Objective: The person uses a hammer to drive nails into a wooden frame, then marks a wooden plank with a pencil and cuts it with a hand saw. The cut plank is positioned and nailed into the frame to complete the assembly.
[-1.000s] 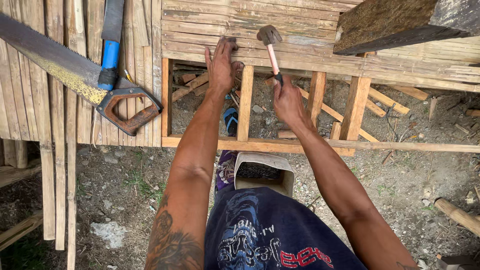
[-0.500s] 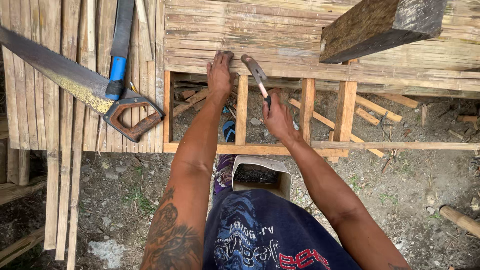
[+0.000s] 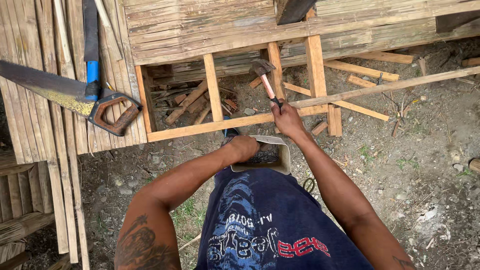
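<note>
Wooden hammer (image 3: pixel 266 81) handle sits clamped in the right hand (image 3: pixel 287 119) — its long axis runs up and slightly left, head above the frame rail (image 3: pixel 200 128). Left hand (image 3: pixel 244 148), nearer the body, dips into a pale container (image 3: pixel 285 156) of nails, fingers curled inside.

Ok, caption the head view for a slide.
Right hand grips a hammer over a wooden frame; left hand reaches into a container.

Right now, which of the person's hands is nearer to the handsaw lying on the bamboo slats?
Left. The left hand reaches into the small container at the waist, right of the handsaw. The right hand grips the hammer farther right.
</note>
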